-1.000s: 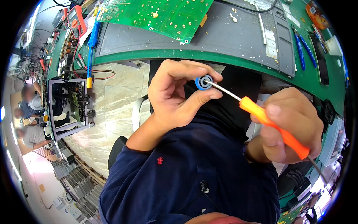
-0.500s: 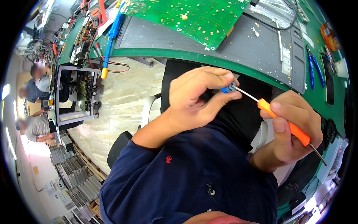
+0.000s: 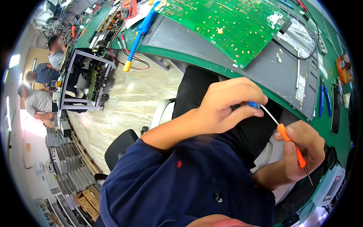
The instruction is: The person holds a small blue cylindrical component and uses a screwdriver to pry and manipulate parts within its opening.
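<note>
Pinched between the thumb and fingers of my left hand (image 3: 227,104) is a small blue cylindrical part (image 3: 253,104); its exact kind I cannot make out, as the fingers cover much of it. In my right hand (image 3: 308,142) is a screwdriver (image 3: 282,130) with an orange handle. Its thin metal shaft points up and left, with the tip at the end of the blue part. Whether the tip sits inside the part cannot be seen clearly. A second length of metal sticks out of the handle's back end. Both hands are in front of the bench edge, above my lap.
A large green circuit board (image 3: 227,32) lies on a grey work mat (image 3: 181,38) on the green bench. A blue desoldering pump (image 3: 138,38) overhangs the edge. Blue-handled pliers (image 3: 324,98) and a phone (image 3: 335,109) lie at right. Several people are at far left.
The whole view has shifted, so the bench and my hands appear farther right and lower. The blue part shows less of its end face. Both hands keep their grips.
</note>
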`<state>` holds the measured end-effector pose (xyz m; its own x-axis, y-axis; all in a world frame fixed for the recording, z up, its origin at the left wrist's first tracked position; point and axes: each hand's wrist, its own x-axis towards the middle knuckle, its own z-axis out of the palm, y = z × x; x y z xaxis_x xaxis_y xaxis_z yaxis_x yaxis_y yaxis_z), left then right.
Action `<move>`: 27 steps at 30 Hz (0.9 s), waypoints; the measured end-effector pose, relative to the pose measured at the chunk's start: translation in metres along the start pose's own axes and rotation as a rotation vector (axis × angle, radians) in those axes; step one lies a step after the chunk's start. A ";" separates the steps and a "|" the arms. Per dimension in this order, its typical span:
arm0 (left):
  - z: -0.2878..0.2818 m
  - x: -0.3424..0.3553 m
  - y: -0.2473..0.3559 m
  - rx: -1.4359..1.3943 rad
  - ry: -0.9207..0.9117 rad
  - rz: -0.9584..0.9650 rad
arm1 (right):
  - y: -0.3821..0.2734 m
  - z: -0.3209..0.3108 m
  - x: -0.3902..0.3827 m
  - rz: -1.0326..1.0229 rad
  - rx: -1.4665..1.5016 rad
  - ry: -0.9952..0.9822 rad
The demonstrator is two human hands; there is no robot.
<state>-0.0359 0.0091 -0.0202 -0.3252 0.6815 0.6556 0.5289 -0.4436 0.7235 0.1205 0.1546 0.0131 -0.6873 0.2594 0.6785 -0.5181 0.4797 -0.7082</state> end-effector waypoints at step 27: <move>0.022 0.006 0.011 -0.633 0.552 -0.348 | -0.001 0.049 0.002 0.013 -0.110 0.063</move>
<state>-0.0150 0.0209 -0.0125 -0.8015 0.5336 0.2698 -0.1463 -0.6125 0.7768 0.0948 0.1139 0.0060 -0.6585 0.3167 0.6827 -0.4482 0.5637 -0.6938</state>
